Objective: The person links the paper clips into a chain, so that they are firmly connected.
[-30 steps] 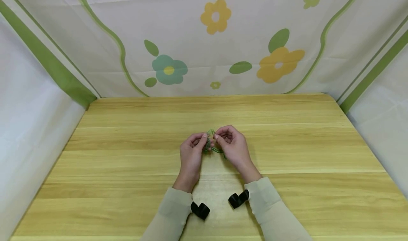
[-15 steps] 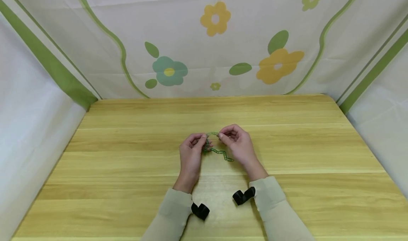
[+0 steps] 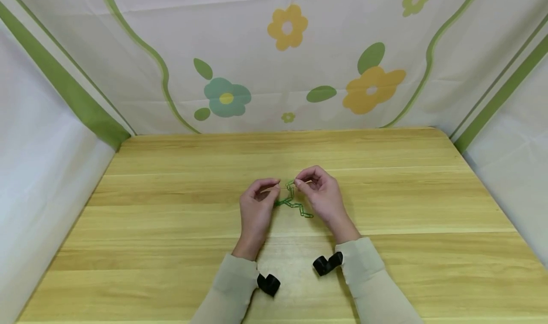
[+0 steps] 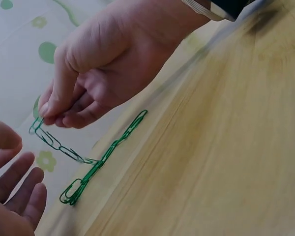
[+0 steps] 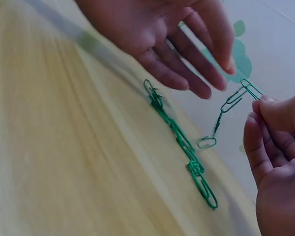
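Between the two hands is a chain of green paper clips (image 3: pixel 295 205). My right hand (image 3: pixel 322 195) pinches one end clip between thumb and fingertips. From there, in the right wrist view, linked clips (image 5: pixel 217 120) slant down to the rest of the chain, which lies along the wooden tabletop (image 5: pixel 88 162). My left hand (image 3: pixel 257 211) is beside the chain with its fingers loosely bent. In the left wrist view, a gap shows between the left fingers (image 4: pixel 19 182) and the clips, and nothing is in that hand.
A white curtain (image 3: pixel 265 67) with printed flowers hangs behind the table's far edge, and white cloth sides stand left and right. Each sleeve cuff has a black wrist device, one on the left (image 3: pixel 269 285) and one on the right (image 3: pixel 327 264).
The right hand has moved slightly right, drawing the end clip away. The left hand has let go of the chain, and its held part has dropped toward the table.
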Action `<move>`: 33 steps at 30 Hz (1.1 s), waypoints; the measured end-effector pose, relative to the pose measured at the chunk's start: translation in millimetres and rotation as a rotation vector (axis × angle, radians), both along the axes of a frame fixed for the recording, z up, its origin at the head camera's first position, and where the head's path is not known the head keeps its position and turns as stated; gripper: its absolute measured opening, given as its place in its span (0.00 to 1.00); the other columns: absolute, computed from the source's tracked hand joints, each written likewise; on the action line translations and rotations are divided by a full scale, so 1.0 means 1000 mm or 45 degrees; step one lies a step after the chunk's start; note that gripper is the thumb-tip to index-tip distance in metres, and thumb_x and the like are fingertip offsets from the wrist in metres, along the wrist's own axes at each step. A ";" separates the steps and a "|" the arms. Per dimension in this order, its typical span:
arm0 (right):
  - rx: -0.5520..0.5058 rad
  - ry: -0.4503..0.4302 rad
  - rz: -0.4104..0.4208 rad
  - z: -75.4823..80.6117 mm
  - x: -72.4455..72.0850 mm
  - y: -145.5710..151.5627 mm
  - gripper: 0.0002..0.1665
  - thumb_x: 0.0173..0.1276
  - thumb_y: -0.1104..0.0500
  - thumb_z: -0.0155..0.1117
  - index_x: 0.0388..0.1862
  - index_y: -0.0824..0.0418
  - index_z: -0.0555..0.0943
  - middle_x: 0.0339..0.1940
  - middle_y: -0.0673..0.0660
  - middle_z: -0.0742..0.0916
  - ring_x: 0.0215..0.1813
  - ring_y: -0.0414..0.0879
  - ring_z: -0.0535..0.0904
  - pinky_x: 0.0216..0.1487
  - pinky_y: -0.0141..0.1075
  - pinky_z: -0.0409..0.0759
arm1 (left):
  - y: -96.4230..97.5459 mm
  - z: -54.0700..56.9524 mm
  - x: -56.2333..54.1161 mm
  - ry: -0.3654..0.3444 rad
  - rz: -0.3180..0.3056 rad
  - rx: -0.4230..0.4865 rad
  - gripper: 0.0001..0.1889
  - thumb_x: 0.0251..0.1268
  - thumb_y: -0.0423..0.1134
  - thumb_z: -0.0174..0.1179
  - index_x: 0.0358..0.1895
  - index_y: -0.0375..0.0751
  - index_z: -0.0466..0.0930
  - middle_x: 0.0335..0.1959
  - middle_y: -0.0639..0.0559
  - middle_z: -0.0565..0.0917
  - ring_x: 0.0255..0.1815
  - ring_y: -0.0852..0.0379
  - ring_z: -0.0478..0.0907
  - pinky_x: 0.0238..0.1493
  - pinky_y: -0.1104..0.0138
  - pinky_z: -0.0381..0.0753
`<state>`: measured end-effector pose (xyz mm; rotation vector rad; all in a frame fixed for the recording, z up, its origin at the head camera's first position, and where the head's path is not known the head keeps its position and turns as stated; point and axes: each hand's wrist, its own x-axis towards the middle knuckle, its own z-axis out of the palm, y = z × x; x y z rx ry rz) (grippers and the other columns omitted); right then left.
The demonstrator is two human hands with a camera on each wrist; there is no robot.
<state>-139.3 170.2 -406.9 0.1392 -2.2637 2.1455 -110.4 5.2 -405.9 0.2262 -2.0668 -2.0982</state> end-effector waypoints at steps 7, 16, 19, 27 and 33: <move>0.055 0.053 0.086 -0.002 0.001 0.000 0.04 0.74 0.69 0.71 0.45 0.67 0.84 0.43 0.60 0.88 0.43 0.43 0.84 0.47 0.29 0.86 | 0.000 -0.001 0.001 -0.078 -0.110 -0.075 0.07 0.71 0.40 0.73 0.47 0.42 0.94 0.46 0.47 0.93 0.43 0.56 0.88 0.47 0.71 0.86; 0.087 0.017 0.082 -0.002 0.001 0.002 0.05 0.75 0.67 0.71 0.46 0.66 0.85 0.44 0.62 0.89 0.45 0.46 0.84 0.48 0.30 0.85 | 0.000 -0.001 0.001 -0.118 -0.187 -0.078 0.08 0.71 0.40 0.74 0.46 0.40 0.93 0.47 0.45 0.93 0.44 0.56 0.87 0.48 0.68 0.85; 0.104 0.000 0.063 -0.002 0.001 0.001 0.05 0.74 0.66 0.72 0.46 0.65 0.86 0.45 0.61 0.89 0.46 0.45 0.85 0.49 0.30 0.86 | 0.000 -0.001 0.002 -0.127 -0.179 -0.071 0.07 0.71 0.39 0.73 0.46 0.40 0.93 0.47 0.45 0.92 0.44 0.57 0.87 0.48 0.69 0.85; 0.140 -0.130 -0.114 -0.004 0.000 0.006 0.08 0.71 0.63 0.75 0.46 0.63 0.87 0.42 0.55 0.90 0.43 0.44 0.85 0.46 0.29 0.85 | -0.013 0.005 -0.003 -0.123 -0.041 0.141 0.07 0.75 0.34 0.69 0.49 0.36 0.88 0.45 0.45 0.91 0.43 0.55 0.88 0.49 0.65 0.90; 0.235 -0.167 -0.121 -0.005 0.000 0.015 0.08 0.72 0.61 0.75 0.46 0.62 0.88 0.40 0.54 0.90 0.41 0.43 0.83 0.42 0.29 0.82 | -0.044 0.014 -0.010 -0.091 0.133 0.300 0.09 0.79 0.35 0.65 0.54 0.34 0.83 0.46 0.49 0.89 0.47 0.54 0.87 0.53 0.61 0.90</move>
